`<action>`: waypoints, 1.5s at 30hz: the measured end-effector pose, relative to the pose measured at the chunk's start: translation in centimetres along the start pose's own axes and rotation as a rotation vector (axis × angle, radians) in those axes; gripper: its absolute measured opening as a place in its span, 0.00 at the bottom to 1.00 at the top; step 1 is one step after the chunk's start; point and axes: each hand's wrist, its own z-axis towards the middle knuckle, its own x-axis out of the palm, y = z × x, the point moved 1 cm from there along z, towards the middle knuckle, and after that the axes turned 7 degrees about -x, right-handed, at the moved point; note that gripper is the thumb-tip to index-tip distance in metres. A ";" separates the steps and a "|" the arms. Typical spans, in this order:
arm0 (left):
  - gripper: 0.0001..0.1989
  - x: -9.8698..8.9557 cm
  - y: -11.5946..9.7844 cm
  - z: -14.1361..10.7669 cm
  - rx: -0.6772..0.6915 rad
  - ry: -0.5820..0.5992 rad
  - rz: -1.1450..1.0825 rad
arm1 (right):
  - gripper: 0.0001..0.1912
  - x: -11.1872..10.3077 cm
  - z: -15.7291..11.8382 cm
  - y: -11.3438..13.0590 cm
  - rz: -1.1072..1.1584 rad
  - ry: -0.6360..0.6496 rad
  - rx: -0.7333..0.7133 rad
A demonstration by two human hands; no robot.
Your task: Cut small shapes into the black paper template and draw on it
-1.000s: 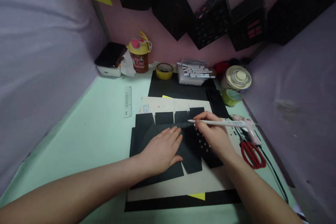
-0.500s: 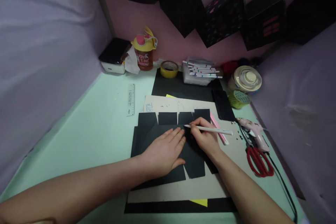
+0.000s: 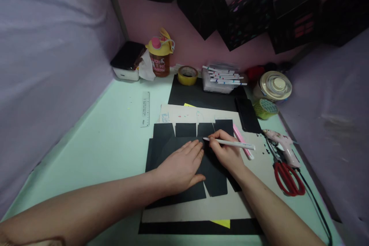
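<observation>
A black paper cutout (image 3: 161, 150) with slotted flaps lies on a pale board (image 3: 178, 215). Pressed flat on its middle is my left hand (image 3: 183, 167), fingers stretched toward the right and thumb apart. My right hand (image 3: 226, 148) holds a white pen (image 3: 235, 143), its tip touching or just above the black paper beside my left fingertips. Partly beneath my right hand, a pink pen (image 3: 242, 140) rests on the board. Black sheets (image 3: 207, 98) and bits of yellow paper show from under the board.
Red-handled scissors (image 3: 288, 178) and a pink glue gun (image 3: 284, 144) with a cord lie at the right. Behind are a phone (image 3: 248, 115), tape rolls (image 3: 187, 75), a box of markers (image 3: 220, 80), a jar and a bottle (image 3: 160, 59). A ruler (image 3: 145, 109) lies left.
The camera view has shifted slightly, so the table items appear a little further right. Both hands keep nearly the same pose, the white pen still held.
</observation>
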 end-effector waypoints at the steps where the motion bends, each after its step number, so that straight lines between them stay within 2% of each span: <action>1: 0.33 0.0 0.0 0.0 -0.002 0.000 -0.004 | 0.07 0.0 0.0 0.0 -0.001 -0.001 -0.004; 13: 0.33 0.1 0.0 -0.1 -0.016 -0.010 -0.060 | 0.07 -0.1 0.0 0.3 0.007 0.028 -0.004; 19: 0.33 0.0 0.0 -0.1 -0.015 0.001 -0.037 | 0.07 -0.1 -0.1 -0.1 0.003 -0.027 0.029; 30: 0.33 0.1 0.0 -0.1 -0.014 -0.002 -0.062 | 0.07 -0.1 -0.1 0.0 -0.019 -0.007 0.009; 45: 0.33 0.0 0.0 -0.1 -0.016 0.006 -0.052 | 0.08 -0.2 0.1 0.4 -0.041 -0.048 -0.028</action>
